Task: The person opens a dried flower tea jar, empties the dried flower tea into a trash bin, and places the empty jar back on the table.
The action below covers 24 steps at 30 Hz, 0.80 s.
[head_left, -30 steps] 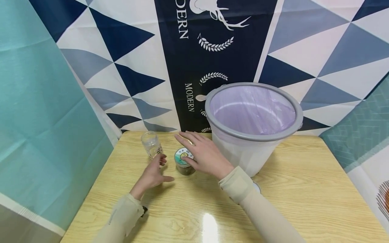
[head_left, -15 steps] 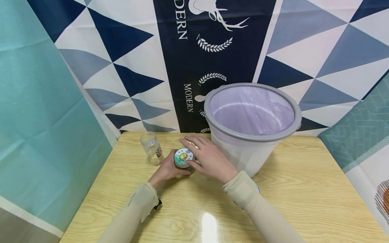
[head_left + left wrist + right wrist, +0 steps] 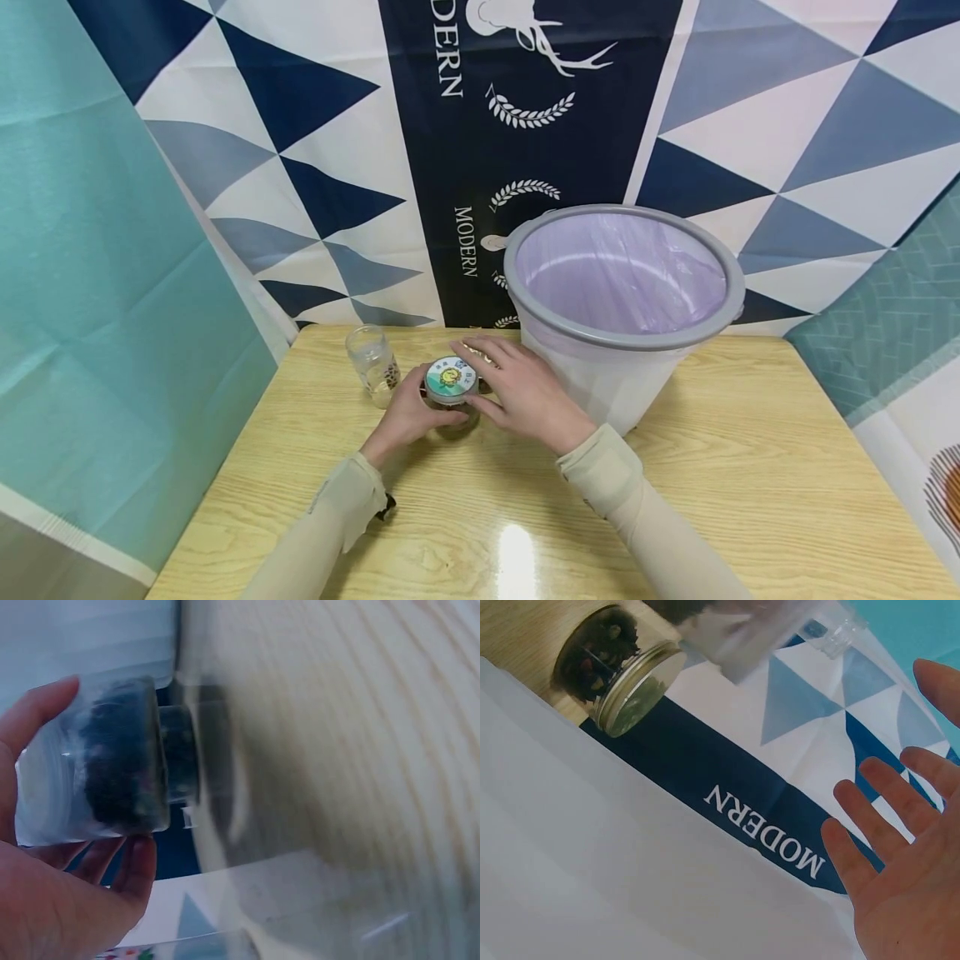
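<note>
A small clear jar (image 3: 450, 385) with dark contents and a teal-and-white labelled lid sits at the back left of the wooden table (image 3: 750, 467). My left hand (image 3: 408, 412) grips its side; the left wrist view shows my fingers curled round the jar (image 3: 112, 769). My right hand (image 3: 517, 387) hovers just right of the lid with fingers spread and straight, as the right wrist view shows the hand (image 3: 900, 855). A second jar (image 3: 619, 671) with a gold lid and dark contents stands behind it, mostly hidden in the head view.
An empty clear glass jar (image 3: 372, 362) stands left of the held jar. A large white bin (image 3: 600, 337) with a grey rim and purple liner stands right of my right hand. Patterned cloth hangs behind the table.
My left hand moved right from beside the empty glass jar and took hold of the labelled jar, which has shifted slightly up. My right hand stayed by the lid.
</note>
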### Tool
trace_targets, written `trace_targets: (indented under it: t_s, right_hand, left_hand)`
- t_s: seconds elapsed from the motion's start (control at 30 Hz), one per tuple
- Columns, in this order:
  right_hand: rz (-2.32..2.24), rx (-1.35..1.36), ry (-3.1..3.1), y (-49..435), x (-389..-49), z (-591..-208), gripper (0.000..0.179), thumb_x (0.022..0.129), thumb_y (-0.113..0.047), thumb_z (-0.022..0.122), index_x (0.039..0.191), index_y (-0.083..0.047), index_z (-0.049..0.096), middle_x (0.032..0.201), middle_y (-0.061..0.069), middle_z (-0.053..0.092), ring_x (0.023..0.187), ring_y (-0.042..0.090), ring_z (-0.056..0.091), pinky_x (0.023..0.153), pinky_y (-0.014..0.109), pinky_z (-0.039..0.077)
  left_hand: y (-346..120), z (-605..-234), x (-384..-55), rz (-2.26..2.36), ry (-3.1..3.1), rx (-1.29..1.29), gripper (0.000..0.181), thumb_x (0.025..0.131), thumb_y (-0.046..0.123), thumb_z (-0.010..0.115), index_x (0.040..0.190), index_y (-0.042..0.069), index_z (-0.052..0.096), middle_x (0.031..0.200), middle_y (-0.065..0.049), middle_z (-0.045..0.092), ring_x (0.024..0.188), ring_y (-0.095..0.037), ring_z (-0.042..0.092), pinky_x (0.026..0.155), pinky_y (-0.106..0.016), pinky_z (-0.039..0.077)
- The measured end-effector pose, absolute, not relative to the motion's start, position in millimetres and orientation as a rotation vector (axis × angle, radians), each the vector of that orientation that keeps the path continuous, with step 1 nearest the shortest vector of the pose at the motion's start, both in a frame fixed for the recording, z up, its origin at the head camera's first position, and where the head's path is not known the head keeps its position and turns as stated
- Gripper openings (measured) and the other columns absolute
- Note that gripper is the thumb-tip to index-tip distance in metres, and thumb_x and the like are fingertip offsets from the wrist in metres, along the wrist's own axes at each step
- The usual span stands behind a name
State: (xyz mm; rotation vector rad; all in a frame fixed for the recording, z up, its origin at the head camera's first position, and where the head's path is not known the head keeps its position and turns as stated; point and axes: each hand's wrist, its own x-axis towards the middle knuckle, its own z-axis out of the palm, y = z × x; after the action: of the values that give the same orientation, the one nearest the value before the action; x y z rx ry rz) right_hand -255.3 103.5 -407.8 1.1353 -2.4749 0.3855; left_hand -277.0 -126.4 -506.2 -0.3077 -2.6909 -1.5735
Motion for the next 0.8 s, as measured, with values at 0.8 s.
trace_targets:
  t_s: [0.8]
  right_hand:
    - [0.474,1.116,-2.417,117,-244,-393,0.072,0.095,-0.041,0.073,0.155,-0.012,0.046,0.149,0.007,0.055,0.138,0.027,0.053,0.112,0.045,0.049]
  left_hand:
    - [-121,-465,-242,-1.468,-2.544,-0.530,0.088,0.068,0.018,0.095,0.142,0.013,0.048,0.135,-0.006,0.062,0.124,-0.025,0.060,0.110,-0.054,0.046]
